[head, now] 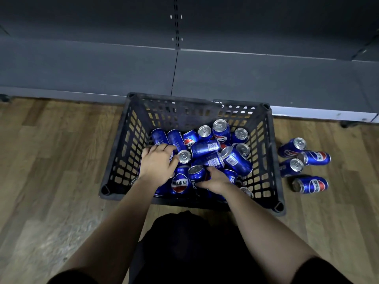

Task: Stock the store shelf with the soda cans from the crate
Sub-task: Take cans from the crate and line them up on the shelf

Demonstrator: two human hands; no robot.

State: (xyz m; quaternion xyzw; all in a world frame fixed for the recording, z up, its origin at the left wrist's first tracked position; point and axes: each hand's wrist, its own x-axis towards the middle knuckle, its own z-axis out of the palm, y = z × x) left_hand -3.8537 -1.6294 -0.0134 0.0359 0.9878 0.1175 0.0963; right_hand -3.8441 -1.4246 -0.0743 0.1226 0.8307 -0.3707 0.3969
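A black plastic crate (123, 144) stands on the floor in front of me, holding several blue soda cans (221, 130) in a loose pile. My left hand (156, 163) reaches into the crate's left side, its fingers curled round an upright can (184, 156). Close beside it, my right hand (215, 180) grips another blue can (196, 173) near the crate's front. The dark grey store shelf (246, 78) runs along the far side of the crate, low to the floor.
Several more blue cans (307, 158) lie and stand on the wooden floor (51, 160) just right of the crate. The shelf's upright slotted post (176, 27) rises at centre. My dark-clothed knees sit at the bottom of the view.
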